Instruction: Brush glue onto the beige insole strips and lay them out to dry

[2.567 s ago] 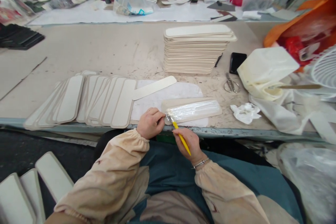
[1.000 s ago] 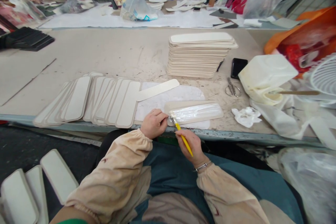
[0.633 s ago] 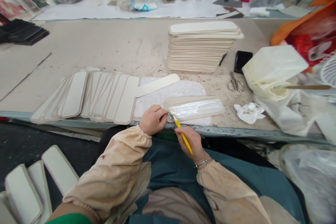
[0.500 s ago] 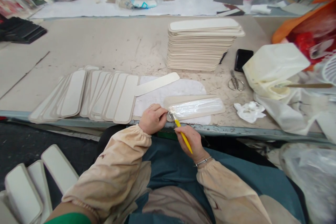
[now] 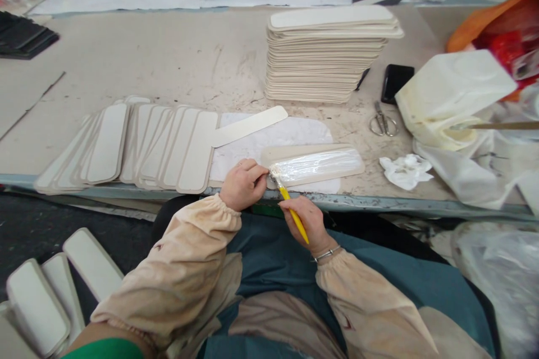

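Note:
A yellow-handled brush [image 5: 297,219] is pinched in my right hand [image 5: 310,223], its bristles touching the left part of a beige panel [image 5: 353,170]. Glossy white glue [image 5: 315,166] covers much of that panel. My left hand [image 5: 244,184] is closed at the panel's left end, fingertips together beside the brush tip; what they hold, if anything, is too small to tell. Under the panel lies a white sheet [image 5: 236,158]. A thin cream strip [image 5: 251,126] rests on the sheet, one end against the fanned-out row of panels [image 5: 197,151] on the left.
Behind stands a tall stack of panels [image 5: 324,61]. To the right are scissors [image 5: 383,123], a black phone [image 5: 397,83], crumpled tissue [image 5: 405,171] and a cut-open white jug [image 5: 455,87] with a stick in it. More panels [image 5: 37,305] are low at left.
The view has tilted slightly down, so the table objects sit higher in the picture. Both hands keep nearly the same place at the panel's left end, with the brush still in my right hand.

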Tool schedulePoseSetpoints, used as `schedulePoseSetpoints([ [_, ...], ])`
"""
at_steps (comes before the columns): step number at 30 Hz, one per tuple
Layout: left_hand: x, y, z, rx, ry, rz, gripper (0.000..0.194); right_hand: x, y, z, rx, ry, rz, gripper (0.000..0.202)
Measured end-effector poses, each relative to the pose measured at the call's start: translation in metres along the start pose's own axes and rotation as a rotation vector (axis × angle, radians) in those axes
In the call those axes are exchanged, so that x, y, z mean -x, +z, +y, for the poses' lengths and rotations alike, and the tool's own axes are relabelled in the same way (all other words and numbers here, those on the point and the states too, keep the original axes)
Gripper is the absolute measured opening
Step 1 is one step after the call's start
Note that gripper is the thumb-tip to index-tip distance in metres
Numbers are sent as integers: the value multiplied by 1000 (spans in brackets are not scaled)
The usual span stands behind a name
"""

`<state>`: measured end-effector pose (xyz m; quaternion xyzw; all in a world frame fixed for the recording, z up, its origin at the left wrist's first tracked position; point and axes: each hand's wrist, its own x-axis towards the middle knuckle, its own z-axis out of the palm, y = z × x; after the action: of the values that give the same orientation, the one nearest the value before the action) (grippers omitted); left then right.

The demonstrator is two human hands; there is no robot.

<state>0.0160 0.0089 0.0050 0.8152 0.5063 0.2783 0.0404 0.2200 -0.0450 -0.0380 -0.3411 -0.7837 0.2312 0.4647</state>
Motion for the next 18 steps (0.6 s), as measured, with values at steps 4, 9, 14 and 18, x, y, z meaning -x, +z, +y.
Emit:
schedulePoseSetpoints([
  [4, -1, 0, 0, 4, -7, -7, 15, 1, -1, 0, -15, -7, -29, 27],
  [9, -2, 0, 0, -7, 1, -3, 15, 3, 0, 1, -4, -32, -38, 33],
  [14, -2, 1, -2, -5, -4, -1, 15, 2, 2, 1, 9, -38, -22, 36],
  [18, -1, 1, -1, 4, -2, 0, 15, 1, 2, 1, 19, -41, -15, 37],
])
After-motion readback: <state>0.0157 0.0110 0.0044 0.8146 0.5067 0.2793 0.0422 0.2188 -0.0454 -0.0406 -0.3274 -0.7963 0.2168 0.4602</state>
